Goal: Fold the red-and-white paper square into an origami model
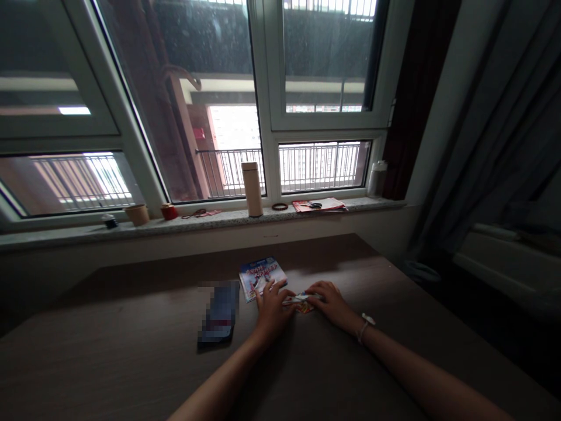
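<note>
A small piece of colourful printed paper (303, 306), partly folded with a white part on top, lies on the dark brown table between my hands. My left hand (274, 309) presses and grips its left side, with thumb and fingertips at the edge. On the right side, the fingers of my right hand (333, 303) are closed on the same paper; a bracelet circles that wrist. Just behind my left hand sits a blue and white printed booklet (258, 272), partly covered by my fingers. Exactly how the paper is folded under my fingertips is hidden.
A phone-like dark object (221, 313), pixelated, lies left of my left hand. Along the windowsill (228, 219) stand a beige flask (252, 190), a paper cup (137, 214), a red spool-like item (169, 211), scissors (315, 205) on red-edged papers and a clear bottle (377, 178).
</note>
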Demonstrator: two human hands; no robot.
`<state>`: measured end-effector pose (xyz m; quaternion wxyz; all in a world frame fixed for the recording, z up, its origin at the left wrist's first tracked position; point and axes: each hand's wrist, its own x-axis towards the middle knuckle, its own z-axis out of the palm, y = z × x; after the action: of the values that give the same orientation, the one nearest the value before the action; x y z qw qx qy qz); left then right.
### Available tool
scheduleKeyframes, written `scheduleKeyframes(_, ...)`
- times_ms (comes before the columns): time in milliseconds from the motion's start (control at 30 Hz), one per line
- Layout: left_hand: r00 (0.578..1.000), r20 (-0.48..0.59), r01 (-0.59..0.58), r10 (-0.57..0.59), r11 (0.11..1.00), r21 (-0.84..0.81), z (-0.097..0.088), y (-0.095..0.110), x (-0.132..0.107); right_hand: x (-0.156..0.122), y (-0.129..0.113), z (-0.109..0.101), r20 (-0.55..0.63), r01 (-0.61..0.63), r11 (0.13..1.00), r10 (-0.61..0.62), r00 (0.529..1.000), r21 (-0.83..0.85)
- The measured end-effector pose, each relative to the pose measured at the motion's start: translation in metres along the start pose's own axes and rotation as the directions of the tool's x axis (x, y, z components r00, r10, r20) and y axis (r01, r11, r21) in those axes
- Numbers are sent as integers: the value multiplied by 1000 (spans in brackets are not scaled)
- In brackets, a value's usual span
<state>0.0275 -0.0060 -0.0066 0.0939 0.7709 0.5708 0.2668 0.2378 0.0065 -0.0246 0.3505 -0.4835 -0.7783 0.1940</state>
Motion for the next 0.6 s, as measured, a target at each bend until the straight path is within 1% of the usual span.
scheduleKeyframes(233,1000,-20,-24,24,1000,-17,-4,3,-1,3,0,-2,-71,12,996,-6,997,93)
scheduleKeyframes(367,998,-70,-8,7,1000,-23,-3,2,-1,3,-4,-6,-98,-11,993,23,995,117)
scheduleKeyframes(433,997,-81,-6,5,1000,-23,-2,0,-1,3,-6,-7,-131,-19,993,35,991,118)
scheduleKeyframes(500,997,-79,-13,11,1000,-19,-2,0,-1,3,-7,-7,-168,-2,994,20,986,106)
scheduleKeyframes(600,998,-64,-26,25,1000,-14,-3,0,-1,1,-10,-7,-199,62,996,-47,979,71)
